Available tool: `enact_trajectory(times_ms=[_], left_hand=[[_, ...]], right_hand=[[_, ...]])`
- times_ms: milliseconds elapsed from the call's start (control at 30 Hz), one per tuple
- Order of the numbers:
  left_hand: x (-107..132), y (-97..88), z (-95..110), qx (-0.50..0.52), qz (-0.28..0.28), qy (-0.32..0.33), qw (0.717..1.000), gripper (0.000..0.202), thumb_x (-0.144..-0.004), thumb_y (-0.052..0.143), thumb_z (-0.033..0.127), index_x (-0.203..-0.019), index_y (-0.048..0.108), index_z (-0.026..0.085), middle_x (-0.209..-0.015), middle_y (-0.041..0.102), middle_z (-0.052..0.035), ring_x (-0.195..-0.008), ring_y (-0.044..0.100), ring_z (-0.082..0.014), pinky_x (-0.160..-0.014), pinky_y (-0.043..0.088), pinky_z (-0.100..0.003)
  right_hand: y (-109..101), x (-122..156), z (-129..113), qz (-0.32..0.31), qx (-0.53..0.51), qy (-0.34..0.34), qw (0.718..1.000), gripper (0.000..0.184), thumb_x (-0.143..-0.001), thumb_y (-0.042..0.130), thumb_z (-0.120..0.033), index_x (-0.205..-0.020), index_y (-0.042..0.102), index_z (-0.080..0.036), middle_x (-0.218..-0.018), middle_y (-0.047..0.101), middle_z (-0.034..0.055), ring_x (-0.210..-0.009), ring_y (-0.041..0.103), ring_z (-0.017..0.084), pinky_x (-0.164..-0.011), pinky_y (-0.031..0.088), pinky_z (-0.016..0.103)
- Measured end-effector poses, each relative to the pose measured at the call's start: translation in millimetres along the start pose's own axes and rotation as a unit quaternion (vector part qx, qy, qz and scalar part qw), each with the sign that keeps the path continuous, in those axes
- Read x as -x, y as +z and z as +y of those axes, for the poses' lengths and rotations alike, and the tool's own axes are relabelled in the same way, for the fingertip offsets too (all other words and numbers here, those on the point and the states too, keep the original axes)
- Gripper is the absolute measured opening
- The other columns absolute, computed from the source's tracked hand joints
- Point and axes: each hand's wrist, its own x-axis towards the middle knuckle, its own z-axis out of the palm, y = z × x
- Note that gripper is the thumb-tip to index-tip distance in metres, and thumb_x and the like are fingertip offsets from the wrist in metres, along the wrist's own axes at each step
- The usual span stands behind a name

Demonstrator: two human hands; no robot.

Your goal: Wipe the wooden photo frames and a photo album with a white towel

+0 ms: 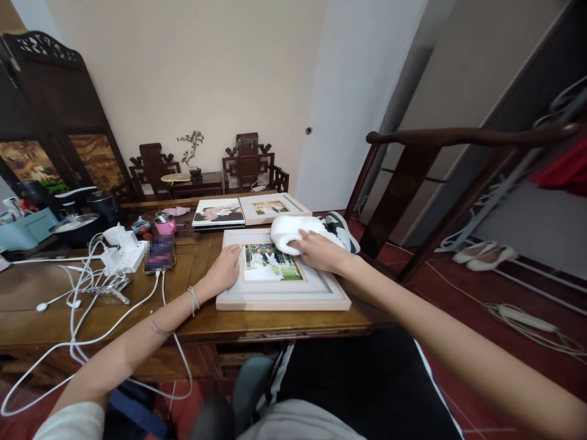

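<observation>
From my feed, the frame [279,298] lies flat on the table [46,305] right in front of the person, near its front edge, with a photo [270,263] in the middle. The left hand [224,269] rests on the frame's left rim, fingers spread flat and loose, holding nothing. The right hand [318,250] sits at the frame's upper right corner, fingers curled down into a white cloth [287,231] that it presses against the rim there. The cloth bulges out to the left of the knuckles, above the photo. The table is dark wood in a room with a pale wall and a red tiled floor. Behind the frame lie a print [219,214] and a second frame [270,208], side by side. A sneaker [342,229] sits just behind the right hand, touching the cloth as far as I can tell. To the left are a phone [159,253], a power strip [126,253], tangled white cables [92,330], a pink cup [164,225] and a pot [73,227]. A dark chair [413,177] stands close to the table's right end.
</observation>
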Motion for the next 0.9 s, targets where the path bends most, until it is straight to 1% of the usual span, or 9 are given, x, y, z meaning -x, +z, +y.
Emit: enact_trajectory(times_ms=[100,200,267,333,433,567,667,767,900], left_hand=[[-0.1,-0.9,1.9,-0.001,-0.008,-0.003,1.0,0.039,-0.086,0.036,0.007,-0.121,0.052,0.008,-0.131,0.054,-0.017,-0.127,0.047,-0.0248,-0.111,0.037,-0.043],[0.2,0.4,2.1,0.003,-0.004,-0.002,1.0,0.039,-0.085,0.036,0.006,-0.121,0.052,0.009,-0.13,0.054,-0.0166,-0.127,0.047,-0.0249,-0.111,0.036,-0.044],[0.7,1.8,1.6,0.008,0.002,0.0,1.0,0.039,-0.084,0.036,0.005,-0.12,0.052,0.01,-0.129,0.055,-0.016,-0.126,0.047,-0.0249,-0.111,0.036,-0.043],[1.1,3.2,0.9,0.012,0.009,0.001,1.0,0.04,-0.083,0.037,0.005,-0.119,0.053,0.011,-0.128,0.055,-0.0157,-0.126,0.047,-0.0248,-0.111,0.036,-0.043],[1.3,4.0,-0.2,0.013,0.016,0.0,1.0,0.04,-0.083,0.037,0.005,-0.119,0.053,0.012,-0.127,0.056,-0.015,-0.125,0.048,-0.0245,-0.11,0.037,-0.043],[0.6,1.3,-1.1,0.024,0.01,0.0,1.0,0.037,-0.086,0.038,0.009,-0.12,0.053,0.011,-0.128,0.056,-0.0154,-0.124,0.049,-0.0246,-0.108,0.04,-0.043],[-0.3,-1.2,-1.9,0.035,0.003,0.009,0.999,0.035,-0.088,0.039,0.012,-0.12,0.054,0.01,-0.128,0.057,-0.0163,-0.122,0.051,-0.025,-0.108,0.04,-0.042],[-1.2,-1.4,-2.5,0.024,0.006,0.004,1.0,0.038,-0.085,0.039,0.008,-0.12,0.055,0.009,-0.128,0.057,-0.0169,-0.123,0.05,-0.0256,-0.109,0.038,-0.044],[-2.3,-0.7,-0.6,0.003,-0.001,-0.004,1.0,0.04,-0.083,0.038,0.005,-0.118,0.056,0.01,-0.128,0.057,-0.0169,-0.124,0.049,-0.0261,-0.11,0.038,-0.044]], right_hand=[[-11.2,35.3,-17.8,-0.033,-0.017,-0.007,0.999,0.049,-0.073,0.041,-0.001,-0.115,0.064,-0.012,-0.102,0.064,0.0171,-0.09,0.06,0.026,-0.08,0.039,0.033],[-28.3,72.1,-34.6,-0.083,-0.036,-0.017,0.996,0.051,-0.073,0.04,0.0,-0.114,0.065,-0.017,-0.102,0.065,0.0157,-0.092,0.061,0.026,-0.078,0.041,0.032],[-37.5,86.2,-43.3,-0.105,-0.049,-0.025,0.993,0.05,-0.074,0.04,0.0,-0.112,0.066,-0.017,-0.101,0.066,0.015,-0.092,0.062,0.026,-0.078,0.042,0.031],[-41.8,87.7,-51.1,-0.112,-0.054,-0.028,0.992,0.049,-0.073,0.04,0.001,-0.111,0.067,-0.016,-0.098,0.067,0.0151,-0.093,0.063,0.026,-0.078,0.043,0.03],[-39.5,69.9,-64.3,-0.094,-0.059,-0.048,0.993,0.046,-0.073,0.04,0.0,-0.106,0.068,-0.014,-0.094,0.068,0.0156,-0.093,0.063,0.026,-0.077,0.043,0.03],[-33.8,36.6,-84.9,-0.056,-0.109,-0.142,0.982,0.048,-0.072,0.041,0.001,-0.11,0.067,-0.016,-0.097,0.069,0.0144,-0.101,0.061,0.027,-0.078,0.043,0.03],[-33.8,28.5,-94.6,-0.044,-0.118,-0.175,0.976,0.046,-0.072,0.041,0.001,-0.106,0.068,-0.015,-0.097,0.069,0.0156,-0.109,0.057,0.029,-0.082,0.043,0.033],[-34.7,40.2,-89.5,-0.043,-0.111,-0.145,0.982,0.045,-0.073,0.041,0.001,-0.105,0.069,-0.013,-0.099,0.069,0.0172,-0.116,0.053,0.03,-0.089,0.042,0.037],[-32.7,68.3,-59.3,-0.086,-0.1,-0.057,0.99,0.047,-0.072,0.04,0.002,-0.104,0.07,-0.013,-0.107,0.068,0.0175,-0.125,0.048,0.031,-0.098,0.038,0.041]])
